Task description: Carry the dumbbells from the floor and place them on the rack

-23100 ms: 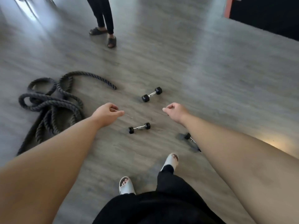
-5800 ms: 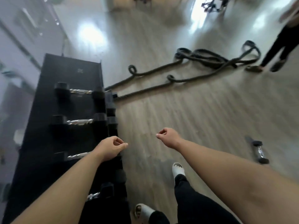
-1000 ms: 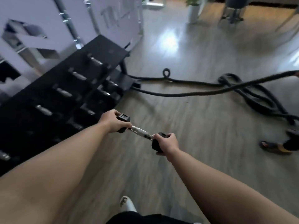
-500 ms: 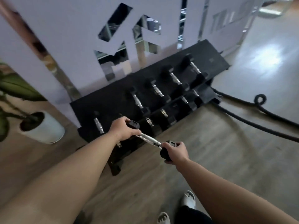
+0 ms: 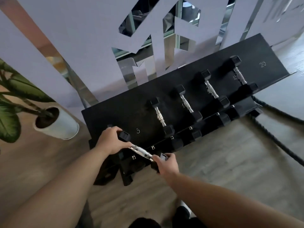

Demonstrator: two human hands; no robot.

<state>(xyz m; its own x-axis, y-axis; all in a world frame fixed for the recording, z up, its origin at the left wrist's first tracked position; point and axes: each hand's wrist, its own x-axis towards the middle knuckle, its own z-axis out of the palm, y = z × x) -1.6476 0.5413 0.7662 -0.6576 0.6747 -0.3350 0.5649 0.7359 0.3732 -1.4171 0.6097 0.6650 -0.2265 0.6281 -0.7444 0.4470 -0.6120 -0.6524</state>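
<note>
I hold one small dumbbell (image 5: pixel 141 151) with black hex ends and a chrome handle by both ends. My left hand (image 5: pixel 109 140) grips its far end, my right hand (image 5: pixel 166 165) its near end. The dumbbell hangs over the left end of the black two-tier rack (image 5: pixel 115 116), just in front of the spot marked 5 on the top shelf. Several larger dumbbells (image 5: pixel 159 117) lie in a row across the top shelf to the right, and more sit on the lower tier (image 5: pixel 195 134).
A potted plant in a white pot (image 5: pixel 57 125) stands left of the rack. A pale wall with mirror cut-outs (image 5: pixel 92 46) rises behind it. Thick black battle ropes (image 5: pixel 278 140) run over the wooden floor at the right.
I have stepped closer to the rack. The dumbbell, held in both hands, has moved forward over the rack's left end near the 5 mark.
</note>
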